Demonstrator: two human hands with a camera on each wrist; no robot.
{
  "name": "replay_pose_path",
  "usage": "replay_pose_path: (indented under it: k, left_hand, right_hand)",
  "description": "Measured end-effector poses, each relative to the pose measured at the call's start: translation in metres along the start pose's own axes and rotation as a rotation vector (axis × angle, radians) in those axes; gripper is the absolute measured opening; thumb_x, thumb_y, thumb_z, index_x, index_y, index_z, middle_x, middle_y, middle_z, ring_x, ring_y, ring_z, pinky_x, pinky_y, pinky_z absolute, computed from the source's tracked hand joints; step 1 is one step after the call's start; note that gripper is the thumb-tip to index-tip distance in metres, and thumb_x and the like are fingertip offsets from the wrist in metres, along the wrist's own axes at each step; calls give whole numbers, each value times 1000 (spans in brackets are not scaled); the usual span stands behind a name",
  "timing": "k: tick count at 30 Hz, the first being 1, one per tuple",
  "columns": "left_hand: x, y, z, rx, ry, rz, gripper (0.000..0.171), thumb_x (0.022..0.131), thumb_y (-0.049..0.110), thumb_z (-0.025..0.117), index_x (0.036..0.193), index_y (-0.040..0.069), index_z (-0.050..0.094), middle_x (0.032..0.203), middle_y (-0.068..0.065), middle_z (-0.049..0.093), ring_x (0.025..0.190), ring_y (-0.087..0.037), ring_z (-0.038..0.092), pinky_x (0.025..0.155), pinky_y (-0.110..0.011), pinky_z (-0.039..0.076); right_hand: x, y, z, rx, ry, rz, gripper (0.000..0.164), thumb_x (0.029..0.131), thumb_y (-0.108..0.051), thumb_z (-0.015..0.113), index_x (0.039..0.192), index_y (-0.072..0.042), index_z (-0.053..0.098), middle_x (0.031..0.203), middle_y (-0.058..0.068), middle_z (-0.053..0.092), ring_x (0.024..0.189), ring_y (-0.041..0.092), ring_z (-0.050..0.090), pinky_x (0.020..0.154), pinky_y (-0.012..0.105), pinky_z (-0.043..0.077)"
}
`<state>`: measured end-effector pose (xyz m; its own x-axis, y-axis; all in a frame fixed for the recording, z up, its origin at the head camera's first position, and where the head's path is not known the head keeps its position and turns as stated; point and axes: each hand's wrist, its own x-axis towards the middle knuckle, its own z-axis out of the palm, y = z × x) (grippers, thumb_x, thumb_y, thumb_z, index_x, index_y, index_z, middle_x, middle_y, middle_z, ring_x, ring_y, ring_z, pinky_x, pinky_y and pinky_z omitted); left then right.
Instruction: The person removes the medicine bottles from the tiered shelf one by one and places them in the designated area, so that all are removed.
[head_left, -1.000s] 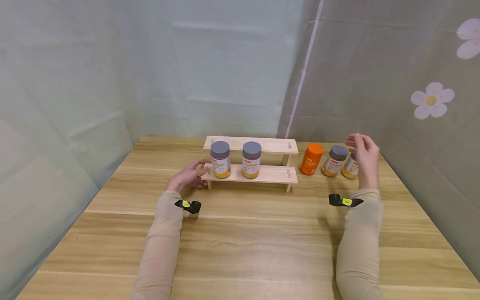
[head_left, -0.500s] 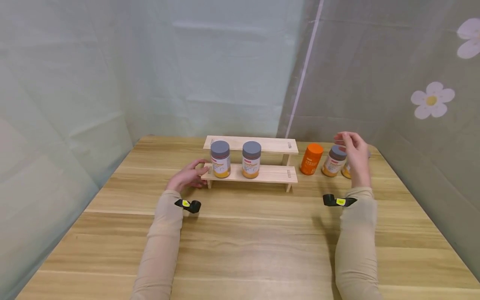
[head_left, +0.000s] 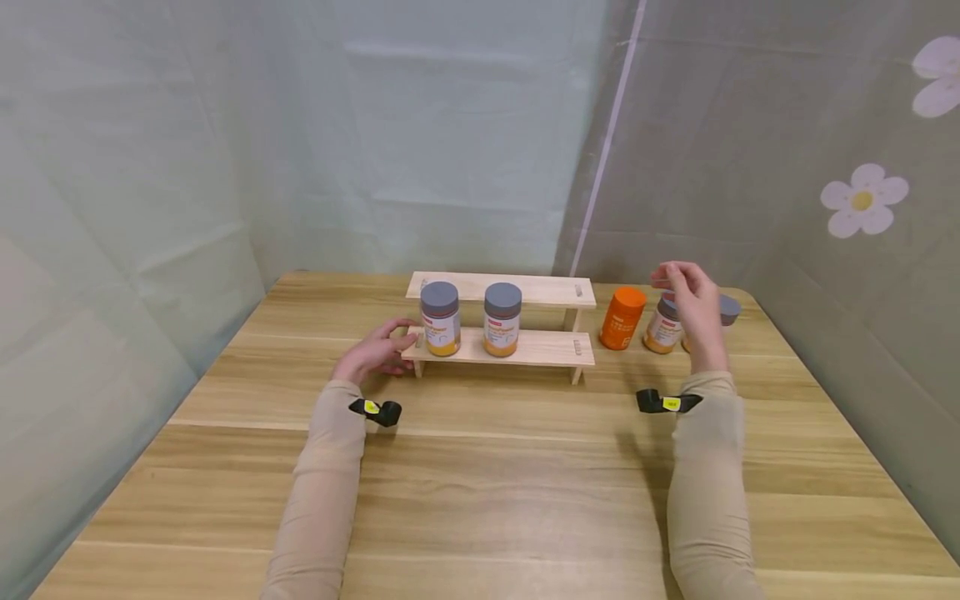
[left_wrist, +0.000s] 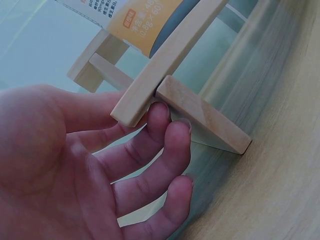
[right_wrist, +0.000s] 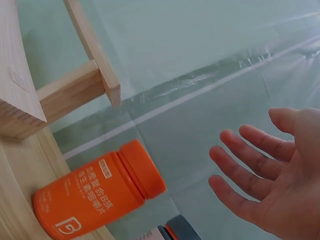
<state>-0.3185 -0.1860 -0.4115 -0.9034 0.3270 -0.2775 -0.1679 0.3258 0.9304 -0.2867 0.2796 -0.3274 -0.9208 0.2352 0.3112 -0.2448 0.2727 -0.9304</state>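
My left hand (head_left: 377, 350) holds the left end of the two-tier wooden shelf (head_left: 540, 348); in the left wrist view its curled fingers (left_wrist: 172, 145) reach under the lower board beside the leg. Two grey-lidded jars with white and yellow labels, a left jar (head_left: 441, 321) and a right jar (head_left: 502, 321), stand upright on that lower board. My right hand (head_left: 696, 312) hovers over the right-hand jars with spread, slightly bent fingers and nothing in them. An orange bottle (head_left: 622, 319) stands near it, beside a grey-lidded jar (head_left: 662, 329). Another grey-lidded jar (head_left: 729, 310) is mostly hidden behind the hand.
The upper board (head_left: 525, 289) of the shelf rises behind the lower one. All this stands on a wood-grain table (head_left: 495, 483). Pale curtains (head_left: 450, 167) hang close behind the table and along both sides.
My right hand has moved left, from the far-right jar toward the orange bottle, uncovering the far-right jar's lid and partly covering its neighbour. The left hand and the shelf look the same.
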Motion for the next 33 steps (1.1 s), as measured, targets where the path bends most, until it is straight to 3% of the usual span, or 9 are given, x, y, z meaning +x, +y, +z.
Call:
replay_pose_path:
  k: [3,11,18,22,27,33]
  left_hand:
    - [1,0,0,-2,0,2,55,103,29,46,149,11,23,94,-2,58,73,-10,62,69,-28,51]
    - [1,1,0,5,15,26,54,103,28,46,148,9,25,109,-9,56,73,-9,62,68,-28,51]
    - [-1,1,2,33,39,10,52,103,29,46,148,11,27,117,-16,54,77,-11,62,70,-27,51]
    - [-1,1,3,56,51,-5,55,103,30,46,150,11,25,129,-22,47,80,-11,61,72,-27,51]
    - [-1,0,3,60,53,6,56,103,29,45,150,8,24,134,-27,46,77,-9,63,71,-28,53]
    - [0,0,3,71,66,4,56,103,30,46,150,9,25,134,-27,47,78,-10,63,72,-28,53]
  right_hand:
    - [0,-1,4,5,-19,-5,22,102,-36,46,110,-21,59,93,-19,63,91,0,61,87,23,46]
    - [1,-3,13,-12,-69,-40,24,101,-36,48,112,-17,59,92,-19,63,90,-1,61,81,14,47]
    - [-3,-7,21,-54,-114,-34,29,101,-39,48,117,-16,57,96,-18,61,93,0,59,94,28,46]
    - [-6,-10,31,-114,-140,-47,40,101,-38,47,124,-7,55,107,-3,64,96,3,58,96,32,46]
    - [-7,-11,46,-154,-184,-70,44,103,-35,45,129,0,53,122,22,61,102,14,59,94,26,45]
    - [-10,-11,67,-165,-235,-70,41,102,-33,48,127,-1,54,122,22,61,112,29,59,97,30,44]
